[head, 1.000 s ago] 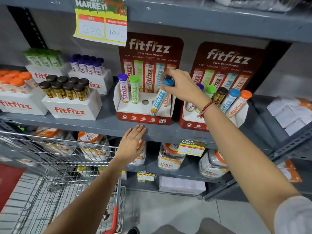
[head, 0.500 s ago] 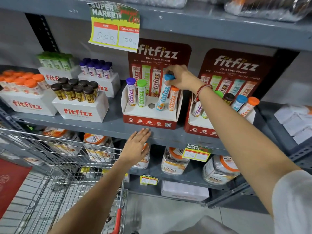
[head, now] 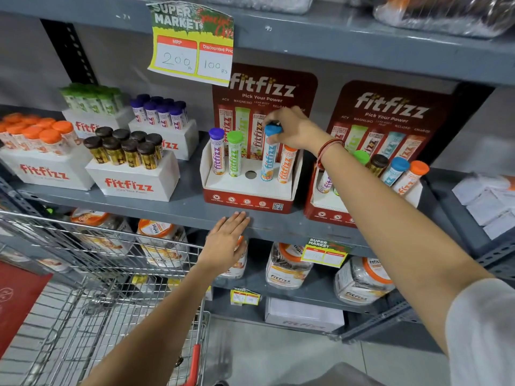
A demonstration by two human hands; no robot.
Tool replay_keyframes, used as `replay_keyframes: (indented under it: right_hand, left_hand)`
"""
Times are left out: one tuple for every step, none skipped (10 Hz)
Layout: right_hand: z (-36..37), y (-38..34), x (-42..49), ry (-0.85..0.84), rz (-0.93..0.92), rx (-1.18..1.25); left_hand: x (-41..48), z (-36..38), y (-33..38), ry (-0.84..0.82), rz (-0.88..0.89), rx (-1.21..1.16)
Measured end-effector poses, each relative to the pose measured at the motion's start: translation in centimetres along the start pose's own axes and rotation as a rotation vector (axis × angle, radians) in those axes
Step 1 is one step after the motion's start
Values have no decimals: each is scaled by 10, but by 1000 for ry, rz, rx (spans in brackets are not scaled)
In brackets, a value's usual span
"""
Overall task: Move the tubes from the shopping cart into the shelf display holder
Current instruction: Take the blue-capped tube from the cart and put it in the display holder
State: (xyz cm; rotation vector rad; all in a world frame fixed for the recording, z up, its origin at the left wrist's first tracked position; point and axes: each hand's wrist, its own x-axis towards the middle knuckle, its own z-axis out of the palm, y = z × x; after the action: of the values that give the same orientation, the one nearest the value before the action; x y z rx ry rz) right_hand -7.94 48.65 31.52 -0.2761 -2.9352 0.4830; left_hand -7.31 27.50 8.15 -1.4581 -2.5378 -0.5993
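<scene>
A: Where is the right hand (head: pixel 295 129)?
B: Up at the red holder (head: pixel 248 195) on the middle shelf (head: pixel 181 207); its fingers are curled round the cap of the blue tube (head: pixel 269 154), closed on it from above and from the right

A: And the tube itself?
B: Standing in the holder, fourth slot from the left, leaning a little to the right at the top; its foot looks sunk in the slot, though how deep I cannot tell

A: What else stands in there?
B: A purple tube (head: pixel 217 151) and a green tube (head: pixel 235 153) upright on the left; then an open hole (head: pixel 250 174); then the blue one; then an orange tube (head: pixel 287 164) just beside it on the right, tilted the same way

A: The left hand (head: pixel 227 240)?
B: Flat and open, fingers straight and close together; the fingertips (head: pixel 241 215) touch the front edge of the shelf just below the holder; it holds nothing

A: And the cart (head: pixel 92 274)?
B: Low on the left, its wire rim under the left forearm; whether any tubes lie in it I cannot tell

A: Anything near the holder?
B: A second holder (head: pixel 328 207) to the right, partly behind the right arm, with tubes in it; white boxes (head: pixel 133 179) of tubes to the left
</scene>
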Motion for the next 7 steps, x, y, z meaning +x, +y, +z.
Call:
replay_keyframes:
  right_hand:
    - [2, 0, 1, -3, 16, -23]
    - [6, 4, 1, -44, 32, -50]
    - [13, 7, -1, -66, 48, -58]
    - [22, 9, -2, -51, 86, -26]
    - [22, 9, 0, -50, 91, -30]
    - [22, 10, -4, -34, 79, -64]
    - [32, 10, -18, 148, 49, 13]
  left_hand:
    - [0, 0, 0, 3, 0, -3]
    - [0, -1, 0, -4, -1, 1]
    - [0, -2, 1, -9, -5, -1]
    - [-1, -4, 1, -14, -7, -3]
    - [-1, -5, 1, -20, -5, -6]
    - [-1, -8, 3, -23, -8, -15]
    - [-6, -17, 3, 14, -34, -54]
